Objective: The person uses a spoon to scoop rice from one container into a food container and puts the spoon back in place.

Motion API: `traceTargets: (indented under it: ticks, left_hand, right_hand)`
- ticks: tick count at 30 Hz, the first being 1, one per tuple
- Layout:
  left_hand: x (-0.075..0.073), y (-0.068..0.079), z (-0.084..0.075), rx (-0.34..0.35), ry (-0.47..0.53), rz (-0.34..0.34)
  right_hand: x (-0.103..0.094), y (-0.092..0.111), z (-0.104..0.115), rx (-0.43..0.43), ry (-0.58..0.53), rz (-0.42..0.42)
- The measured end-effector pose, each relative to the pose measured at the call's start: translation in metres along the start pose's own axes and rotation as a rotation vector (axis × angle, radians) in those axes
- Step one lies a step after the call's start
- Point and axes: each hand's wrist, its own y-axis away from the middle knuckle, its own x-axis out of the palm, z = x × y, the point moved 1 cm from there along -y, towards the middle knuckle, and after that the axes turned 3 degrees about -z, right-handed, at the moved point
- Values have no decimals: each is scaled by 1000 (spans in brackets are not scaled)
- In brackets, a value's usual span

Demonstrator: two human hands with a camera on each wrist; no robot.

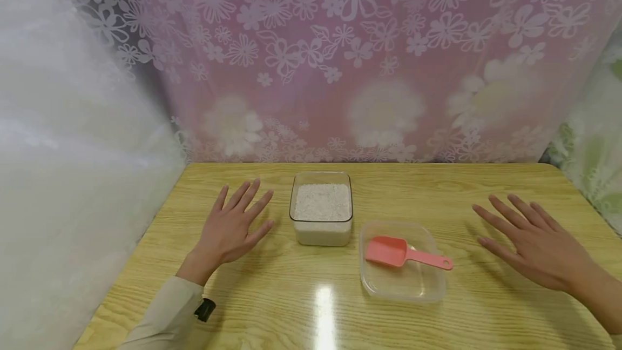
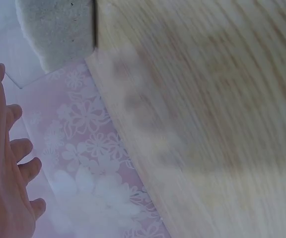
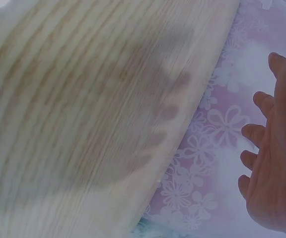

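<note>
From the head, I see the left hand (image 1: 230, 234) and right hand (image 1: 544, 250), empty, fingers splayed, flanking a clear rectangular tub (image 1: 323, 235) of pale grains (image 1: 323, 202) and a pink plastic scoop (image 1: 389, 251) in a translucent square box (image 1: 403, 288). Left wrist: speckled grains. Right wrist: streaky yellowish wood-grain table (image 3: 58, 124).

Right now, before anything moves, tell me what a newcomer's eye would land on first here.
Probably the bright pink scoop, resting on the shallow clear container with its handle reaching over the right-hand rim in the head view. Next, the see-through tub of pale, grainy material to its left, and the flowered pink curtain behind the table.
</note>
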Motion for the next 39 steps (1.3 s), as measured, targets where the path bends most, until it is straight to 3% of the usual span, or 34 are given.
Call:
traceTargets:
  ticks: [21,39]
  left_hand:
    - [-6,-21,-5,16,22,34]
    - [-5,-26,-6,36,41,-11]
  right_hand:
    - [-3,-19,12,-14,-13,11]
    - [-11,-28,29,-65,-52,-31]
